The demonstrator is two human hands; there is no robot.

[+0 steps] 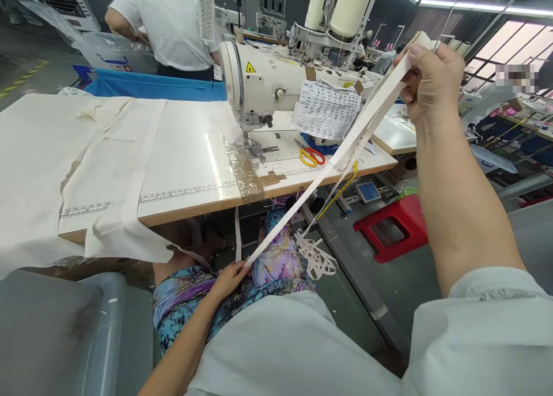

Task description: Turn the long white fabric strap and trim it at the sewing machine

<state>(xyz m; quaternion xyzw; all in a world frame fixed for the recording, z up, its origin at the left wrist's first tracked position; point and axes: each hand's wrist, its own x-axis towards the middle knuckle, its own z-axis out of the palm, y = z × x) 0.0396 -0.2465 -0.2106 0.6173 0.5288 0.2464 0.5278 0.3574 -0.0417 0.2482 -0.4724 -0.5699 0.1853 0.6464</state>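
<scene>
As left hand (230, 281) pinches, right hand (434, 78) high — white strip (359, 128), taut.

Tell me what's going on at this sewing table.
A person holds a long white strip drawn out between both hands: the right hand is raised high, the left hand low at the lap. White fabric lies on the table and hangs over its edge. Scissors lie beside the sewing machine.

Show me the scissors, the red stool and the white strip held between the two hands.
Scissors (307, 150), head view: where the handles meet.
Red stool (413, 216), head view: its solid red surface.
White strip (294, 211), head view: its straight stretch.
</scene>
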